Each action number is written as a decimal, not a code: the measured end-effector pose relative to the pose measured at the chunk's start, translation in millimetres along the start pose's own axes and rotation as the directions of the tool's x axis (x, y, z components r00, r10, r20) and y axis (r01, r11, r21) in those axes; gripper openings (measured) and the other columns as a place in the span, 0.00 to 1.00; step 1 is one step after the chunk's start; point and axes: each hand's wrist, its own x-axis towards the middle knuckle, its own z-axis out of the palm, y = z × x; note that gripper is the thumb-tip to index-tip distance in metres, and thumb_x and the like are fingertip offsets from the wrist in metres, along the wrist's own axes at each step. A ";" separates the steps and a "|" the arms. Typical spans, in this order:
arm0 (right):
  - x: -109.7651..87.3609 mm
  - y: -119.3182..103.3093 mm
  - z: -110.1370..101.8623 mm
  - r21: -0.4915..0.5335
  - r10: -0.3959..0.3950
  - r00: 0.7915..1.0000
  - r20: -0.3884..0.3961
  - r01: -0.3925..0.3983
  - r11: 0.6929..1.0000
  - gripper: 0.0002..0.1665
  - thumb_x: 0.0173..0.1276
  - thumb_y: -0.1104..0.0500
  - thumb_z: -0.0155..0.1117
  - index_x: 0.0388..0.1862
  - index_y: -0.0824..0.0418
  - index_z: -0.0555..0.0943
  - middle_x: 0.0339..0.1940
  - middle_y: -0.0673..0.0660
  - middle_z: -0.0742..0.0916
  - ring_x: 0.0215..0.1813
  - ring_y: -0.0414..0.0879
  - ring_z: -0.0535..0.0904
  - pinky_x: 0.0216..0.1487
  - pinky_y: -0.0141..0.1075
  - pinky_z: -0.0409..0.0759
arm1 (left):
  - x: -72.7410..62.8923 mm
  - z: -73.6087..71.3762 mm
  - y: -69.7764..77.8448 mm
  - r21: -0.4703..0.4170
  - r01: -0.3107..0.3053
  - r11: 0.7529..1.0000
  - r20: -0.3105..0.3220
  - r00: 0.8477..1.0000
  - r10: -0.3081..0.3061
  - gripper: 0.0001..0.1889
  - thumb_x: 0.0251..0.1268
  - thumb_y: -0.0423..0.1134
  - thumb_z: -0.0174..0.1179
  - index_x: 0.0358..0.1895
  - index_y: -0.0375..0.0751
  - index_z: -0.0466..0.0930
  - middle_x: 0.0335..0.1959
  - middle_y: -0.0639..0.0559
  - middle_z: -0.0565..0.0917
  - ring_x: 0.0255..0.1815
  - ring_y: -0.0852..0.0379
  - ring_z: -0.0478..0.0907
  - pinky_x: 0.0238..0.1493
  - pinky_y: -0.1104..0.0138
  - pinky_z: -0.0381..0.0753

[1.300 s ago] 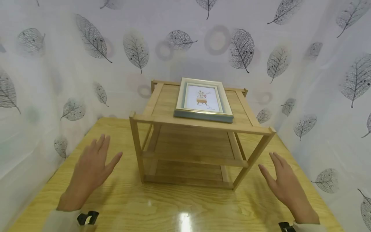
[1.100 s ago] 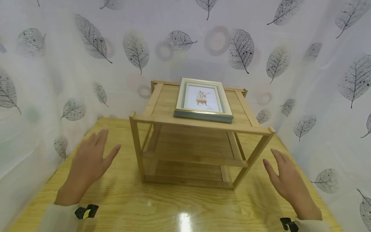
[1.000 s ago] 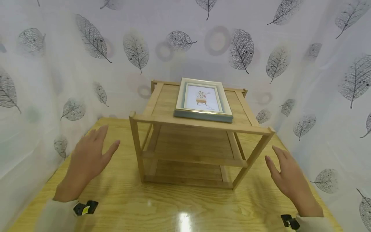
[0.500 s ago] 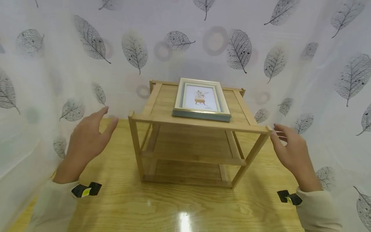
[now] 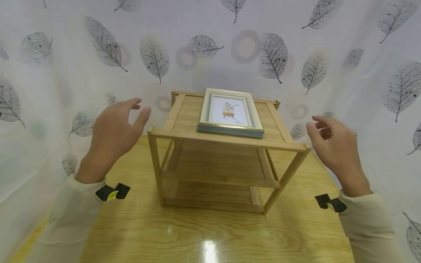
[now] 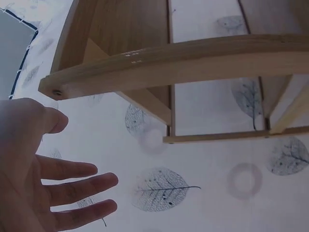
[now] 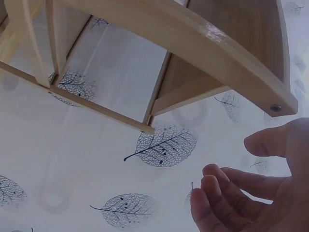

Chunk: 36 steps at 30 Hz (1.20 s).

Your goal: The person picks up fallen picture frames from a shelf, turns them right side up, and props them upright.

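Note:
A picture frame (image 5: 229, 112) with a pale blue and cream border lies face up on the top shelf of a three-tier wooden rack (image 5: 217, 180). Its print shows a plant in an orange pot. To the left of the rack's top, my left hand (image 5: 115, 128) is raised with thumb and fingers apart, holding nothing. My right hand (image 5: 338, 149) hovers beyond the rack's front right corner, fingers loosely bent and holding nothing. Both wrist views show a gap between the fingers and the rack's wooden post (image 6: 183, 65). Neither hand touches the frame.
The rack stands on a glossy wood-grain table (image 5: 184, 237). A whitish curtain (image 5: 210, 76) with dark leaf prints hangs behind and on both sides. Black bands (image 5: 112, 192) sit at both wrists.
Both hands have risen from low beside the rack to the height of its top shelf. The left has also come closer to the rack. Frame and rack have stayed put.

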 end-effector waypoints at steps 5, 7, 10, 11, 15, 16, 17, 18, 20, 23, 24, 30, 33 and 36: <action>14.8 -12.4 -2.6 -0.019 -0.010 1.000 -0.022 0.009 1.000 0.24 0.76 0.51 0.57 0.60 0.67 0.82 0.43 0.68 0.88 0.33 0.32 0.75 0.35 0.31 0.67 | 11.9 -2.2 19.8 0.014 -0.027 1.000 0.007 1.000 0.027 0.35 0.77 0.64 0.41 0.69 0.40 0.75 0.58 0.39 0.83 0.60 0.32 0.75 0.47 0.39 0.76; 19.9 -18.6 -3.8 -0.030 0.007 1.000 0.005 -0.007 1.000 0.26 0.76 0.49 0.56 0.61 0.66 0.82 0.43 0.66 0.88 0.34 0.32 0.75 0.34 0.33 0.67 | 15.6 -3.6 27.6 0.013 -0.041 0.999 0.011 0.999 0.040 0.35 0.77 0.64 0.41 0.68 0.40 0.76 0.56 0.39 0.85 0.58 0.33 0.76 0.45 0.41 0.76; 28.3 -27.2 -5.0 -0.028 0.025 0.997 0.070 -0.023 0.999 0.28 0.76 0.46 0.55 0.62 0.66 0.81 0.45 0.68 0.87 0.38 0.48 0.81 0.35 0.38 0.70 | 19.3 -6.1 39.1 0.012 -0.056 0.998 0.022 0.998 0.055 0.34 0.77 0.63 0.42 0.69 0.40 0.75 0.53 0.40 0.86 0.54 0.34 0.78 0.41 0.44 0.77; 31.0 -30.2 -4.9 -0.027 0.028 0.995 0.093 -0.026 0.999 0.29 0.76 0.46 0.55 0.63 0.66 0.80 0.46 0.68 0.87 0.40 0.54 0.82 0.36 0.41 0.71 | 20.4 -6.9 42.6 0.014 -0.058 0.998 0.029 0.998 0.058 0.34 0.77 0.63 0.42 0.69 0.40 0.74 0.52 0.40 0.86 0.52 0.36 0.79 0.40 0.45 0.77; 39.6 -41.0 -3.7 -0.019 0.028 0.982 0.188 -0.025 1.000 0.32 0.77 0.43 0.53 0.65 0.66 0.79 0.49 0.69 0.86 0.45 0.61 0.82 0.40 0.50 0.74 | 23.7 -8.9 55.9 0.024 -0.053 0.998 0.074 0.996 0.051 0.35 0.77 0.63 0.43 0.72 0.39 0.70 0.52 0.42 0.86 0.49 0.39 0.81 0.42 0.47 0.78; 41.1 -43.5 -3.3 -0.021 0.025 0.978 0.207 -0.021 1.000 0.33 0.77 0.42 0.53 0.65 0.66 0.78 0.50 0.69 0.86 0.46 0.61 0.82 0.41 0.52 0.74 | 24.7 -8.9 59.5 0.028 -0.051 0.998 0.085 0.995 0.048 0.36 0.77 0.63 0.43 0.72 0.38 0.70 0.52 0.42 0.86 0.49 0.39 0.81 0.44 0.46 0.78; 42.4 -45.8 -3.0 -0.021 0.026 0.974 0.224 -0.022 1.000 0.33 0.77 0.41 0.52 0.65 0.66 0.78 0.50 0.69 0.85 0.47 0.62 0.82 0.42 0.53 0.75 | 25.8 -8.9 63.1 0.037 -0.051 0.998 0.096 0.994 0.047 0.36 0.77 0.63 0.43 0.72 0.37 0.70 0.52 0.42 0.86 0.50 0.39 0.81 0.47 0.46 0.78; 43.6 -47.8 -2.7 -0.021 0.026 0.971 0.239 -0.022 1.000 0.34 0.77 0.40 0.52 0.65 0.65 0.78 0.50 0.69 0.85 0.47 0.62 0.83 0.43 0.54 0.76 | 26.8 -8.8 66.7 0.043 -0.051 0.998 0.107 0.993 0.046 0.36 0.77 0.63 0.43 0.71 0.37 0.71 0.52 0.43 0.86 0.52 0.38 0.80 0.49 0.45 0.78; 46.0 -51.4 -2.1 -0.015 0.022 0.965 0.261 -0.019 1.000 0.35 0.77 0.39 0.51 0.65 0.65 0.79 0.51 0.69 0.85 0.47 0.62 0.83 0.44 0.56 0.77 | 29.0 -8.3 74.0 0.056 -0.057 0.997 0.128 0.991 0.050 0.35 0.77 0.63 0.44 0.68 0.36 0.74 0.51 0.43 0.87 0.55 0.37 0.79 0.55 0.43 0.75; 49.3 -55.6 0.8 -0.007 0.024 0.955 0.296 -0.023 1.000 0.36 0.76 0.38 0.51 0.64 0.65 0.79 0.52 0.69 0.85 0.49 0.63 0.83 0.45 0.56 0.78 | 32.9 -4.9 82.0 0.079 -0.083 0.993 0.145 0.987 0.071 0.32 0.76 0.61 0.45 0.61 0.36 0.80 0.49 0.44 0.87 0.53 0.38 0.79 0.54 0.42 0.75; 50.4 -57.0 2.4 -0.005 0.024 0.952 0.306 -0.023 1.000 0.36 0.76 0.38 0.51 0.64 0.65 0.79 0.53 0.69 0.85 0.50 0.63 0.83 0.46 0.56 0.78 | 33.9 -3.7 84.0 0.082 -0.089 0.993 0.158 0.985 0.075 0.31 0.76 0.60 0.45 0.61 0.36 0.80 0.49 0.44 0.87 0.52 0.39 0.80 0.54 0.42 0.75; 53.9 -66.0 14.7 -0.006 0.030 0.932 0.362 -0.030 1.000 0.35 0.76 0.38 0.53 0.61 0.67 0.81 0.52 0.69 0.85 0.50 0.62 0.82 0.47 0.56 0.78 | 37.2 6.6 93.0 0.072 -0.114 0.991 0.218 0.971 0.096 0.26 0.75 0.56 0.46 0.53 0.38 0.84 0.43 0.46 0.89 0.43 0.44 0.83 0.49 0.47 0.77; 53.3 -69.5 21.1 0.002 0.039 0.922 0.385 -0.043 0.999 0.35 0.76 0.38 0.53 0.60 0.67 0.82 0.50 0.68 0.86 0.49 0.60 0.82 0.46 0.54 0.78 | 37.7 12.4 97.3 0.073 -0.127 0.989 0.221 0.969 0.108 0.23 0.74 0.54 0.46 0.34 0.40 0.82 0.27 0.50 0.85 0.29 0.50 0.77 0.36 0.57 0.73; 52.5 -72.6 26.9 0.015 0.032 0.915 0.401 -0.041 0.999 0.34 0.76 0.38 0.53 0.59 0.66 0.82 0.48 0.66 0.87 0.48 0.58 0.82 0.46 0.52 0.78 | 38.5 17.6 100.8 0.087 -0.128 0.988 0.232 0.967 0.105 0.23 0.74 0.53 0.46 0.22 0.43 0.71 0.17 0.53 0.75 0.25 0.52 0.68 0.32 0.61 0.65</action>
